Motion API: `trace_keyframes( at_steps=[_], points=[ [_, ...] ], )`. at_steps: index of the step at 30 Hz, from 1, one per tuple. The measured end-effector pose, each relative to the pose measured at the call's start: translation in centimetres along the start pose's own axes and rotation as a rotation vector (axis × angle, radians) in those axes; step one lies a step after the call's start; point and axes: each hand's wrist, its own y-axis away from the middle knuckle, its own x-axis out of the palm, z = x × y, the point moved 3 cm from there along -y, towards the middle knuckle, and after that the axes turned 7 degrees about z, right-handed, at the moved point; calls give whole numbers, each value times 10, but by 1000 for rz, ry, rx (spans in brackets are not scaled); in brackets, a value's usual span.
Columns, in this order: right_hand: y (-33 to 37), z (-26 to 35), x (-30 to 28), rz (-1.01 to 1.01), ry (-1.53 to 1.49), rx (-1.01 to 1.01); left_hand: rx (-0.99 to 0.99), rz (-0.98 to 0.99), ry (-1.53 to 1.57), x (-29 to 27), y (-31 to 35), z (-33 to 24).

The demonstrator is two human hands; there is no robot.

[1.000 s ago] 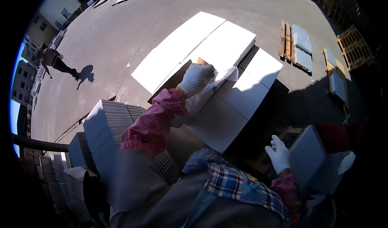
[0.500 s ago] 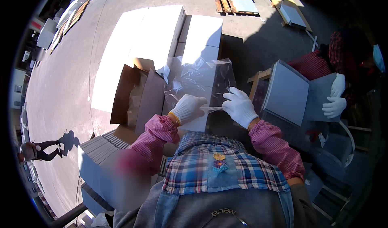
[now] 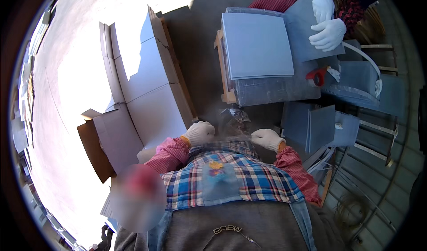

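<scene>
My left hand (image 3: 200,133), in a white knit glove, is closed at the front of my plaid apron. Opposite it, my right hand (image 3: 267,139), gloved alike, has its fingers pinched together. A clear plastic bag (image 3: 236,123) stretches between the two hands, its crumpled film catching the light beyond them. The exact grip on its edge is partly hidden. Left of my left hand stands an opened cardboard box (image 3: 116,137) with its flaps up. Several white cartons (image 3: 153,80) stand in a row just beyond it.
Ahead on the right, flat grey-blue panels (image 3: 258,46) lie stacked on a wooden pallet (image 3: 227,91). A co-worker's gloved hands (image 3: 328,34) rest on another grey sheet (image 3: 299,22). Beside that stack sits a red ring-shaped thing (image 3: 316,77). More grey panels (image 3: 321,128) stand close to my right.
My view has swung right, toward the panel stack. My hands have come closer to my body, bringing the plastic bag from over the cartons to my apron front.
</scene>
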Motion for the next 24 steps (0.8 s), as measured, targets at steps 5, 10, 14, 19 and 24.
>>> trace_keyframes(
  at_steps=[5,10,14,19,24],
  points=[
    [-4,-10,-100,-201,-229,-210,115,-173,290,-64,-49,-54],
    [-36,-33,-198,-151,-143,-245,95,-64,533,-97,-111,-99],
    [-55,-53,-258,-157,-58,-249,30,-104,753,-129,-128,-112],
    [-78,-70,-300,-175,-72,-245,-202,-26,377,-142,-141,-132],
    [-95,-71,-329,-239,-88,-250,-341,-193,437,-140,-159,-132]
  ],
)
